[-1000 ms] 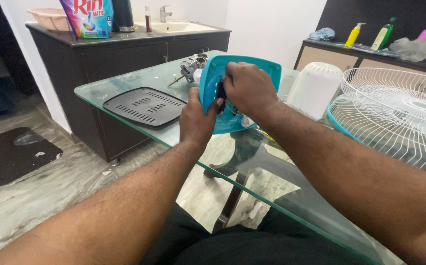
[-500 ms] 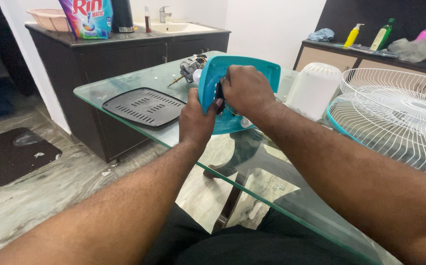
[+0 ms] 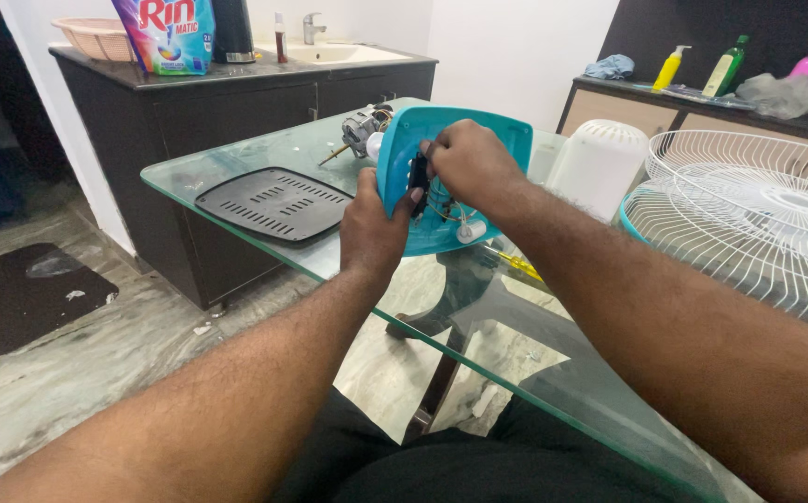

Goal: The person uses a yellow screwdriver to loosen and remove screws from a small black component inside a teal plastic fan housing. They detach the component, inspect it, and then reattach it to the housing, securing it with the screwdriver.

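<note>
A teal plastic fan base housing (image 3: 478, 130) stands tilted on edge on the glass table (image 3: 236, 158), its hollow side facing me. My left hand (image 3: 371, 228) grips its left rim with the thumb along the edge. Inside the shell, my right hand (image 3: 469, 163) pinches a small black part, beside wires and a white knob (image 3: 471, 231). A fan motor (image 3: 364, 130) with a shaft lies just behind the housing.
A black vented plate (image 3: 273, 202) lies on the table's left. A white plastic cover (image 3: 599, 163) and a white wire fan grille (image 3: 758, 224) sit to the right. A yellow screwdriver (image 3: 516, 264) lies under my right forearm. Dark counter with sink and detergent pack (image 3: 166, 35) stands behind.
Both hands stay on the teal housing with only slight finger shifts; the right hand keeps working at the black part inside.
</note>
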